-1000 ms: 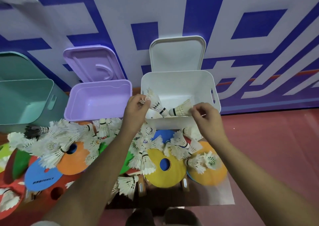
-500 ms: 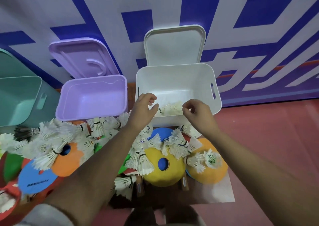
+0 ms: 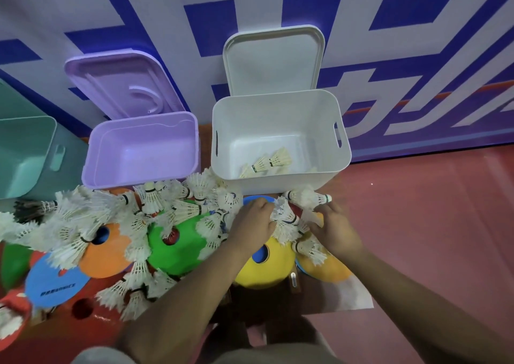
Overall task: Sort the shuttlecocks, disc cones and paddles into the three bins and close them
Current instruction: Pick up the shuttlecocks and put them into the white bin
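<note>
1. Head view: I count few white feather shuttlecocks (image 3: 267, 163) in the white plastic bin (image 3: 281, 104); most lie heaped on the tabletop (image 3: 358, 299).
2. The left hand (image 3: 251, 220) pinches one from the heap; the right hand (image 3: 335, 226) is blurred, so I cannot tell.
3. Flat coloured disc cones (image 3: 267, 272) unsorted, lids (image 3: 274, 60) open: barely begun, I judge.

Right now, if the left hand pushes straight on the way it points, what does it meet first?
The left hand meets the shuttlecock cluster at its fingertips first; beyond, probably the white bin.
</note>
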The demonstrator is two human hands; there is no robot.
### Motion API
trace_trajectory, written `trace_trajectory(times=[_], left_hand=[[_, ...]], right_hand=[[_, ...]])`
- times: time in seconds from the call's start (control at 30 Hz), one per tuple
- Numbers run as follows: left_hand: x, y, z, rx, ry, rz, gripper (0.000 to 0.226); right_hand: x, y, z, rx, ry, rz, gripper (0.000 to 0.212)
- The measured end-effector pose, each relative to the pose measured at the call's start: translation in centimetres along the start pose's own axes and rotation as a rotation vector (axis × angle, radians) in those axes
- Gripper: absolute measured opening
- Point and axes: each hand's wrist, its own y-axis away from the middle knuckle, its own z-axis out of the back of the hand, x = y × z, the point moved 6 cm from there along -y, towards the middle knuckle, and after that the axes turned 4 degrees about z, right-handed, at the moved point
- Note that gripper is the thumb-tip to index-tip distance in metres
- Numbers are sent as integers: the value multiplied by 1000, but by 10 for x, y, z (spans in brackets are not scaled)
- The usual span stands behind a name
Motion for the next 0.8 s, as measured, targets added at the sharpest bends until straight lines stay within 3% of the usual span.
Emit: trace_trajectory(times=[0.17,0.33,0.57,0.7,0.8], left_hand=[[-13,-18,-27,62,-166,35,36],[-14,-18,-15,-130,34,6,22],[-9,17,64,-247,335,-129,15],[-8,22,133,-399,420,-105,10],[-1,1,168,-567,396,-73,11]], right_hand=[[-5,-6,-16,31,-17,-26,17],[1,-1,-7,-41,-83,43,20],[45,22,66,-150,-251,223,17],[85,20,124,-222,-388,289,18],[104,-8,148,-365,-311,338,14]])
